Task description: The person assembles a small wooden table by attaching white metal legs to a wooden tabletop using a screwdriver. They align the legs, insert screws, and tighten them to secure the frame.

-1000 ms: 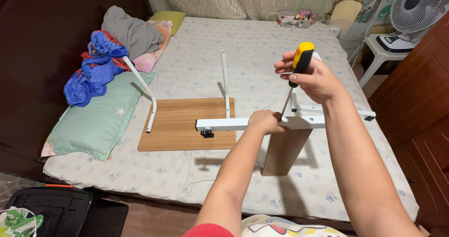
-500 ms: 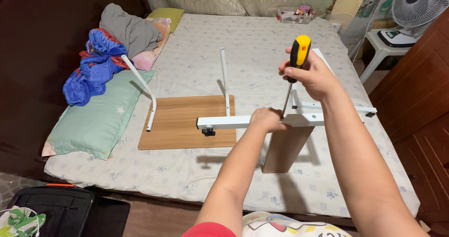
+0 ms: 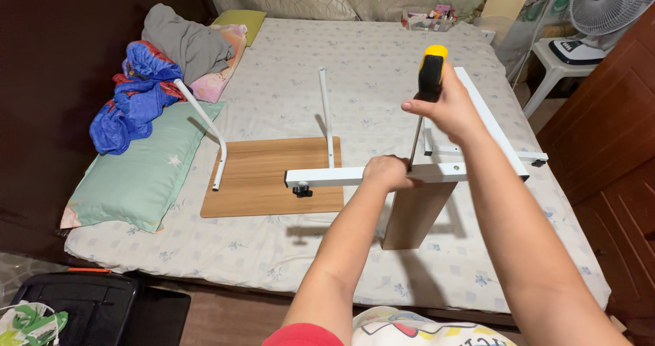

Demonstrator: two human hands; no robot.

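My right hand point(image 3: 447, 107) grips a screwdriver point(image 3: 430, 69) with a black and yellow handle, held upright, its thin shaft pointing down onto a white metal bar point(image 3: 327, 177). My left hand point(image 3: 387, 172) clasps that bar just left of the shaft tip. The bar is part of a white metal frame point(image 3: 488, 117) that rests on the top edge of an upright wooden panel point(image 3: 416, 213) standing on the bed. A small black foot cap point(image 3: 301, 192) hangs under the bar's left end.
A flat wooden board point(image 3: 273, 175) with white tube legs point(image 3: 205, 124) lies on the mattress point(image 3: 355, 66). Pillows point(image 3: 136, 168) and heaped clothes point(image 3: 143, 93) are at the left. A fan point(image 3: 607, 5) on a stool, a wooden wardrobe point(image 3: 614, 127) and a black case point(image 3: 75, 305) surround the bed.
The screwdriver handle has shifted slightly in my right hand while staying upright on the bar. My left hand keeps its hold on the bar.
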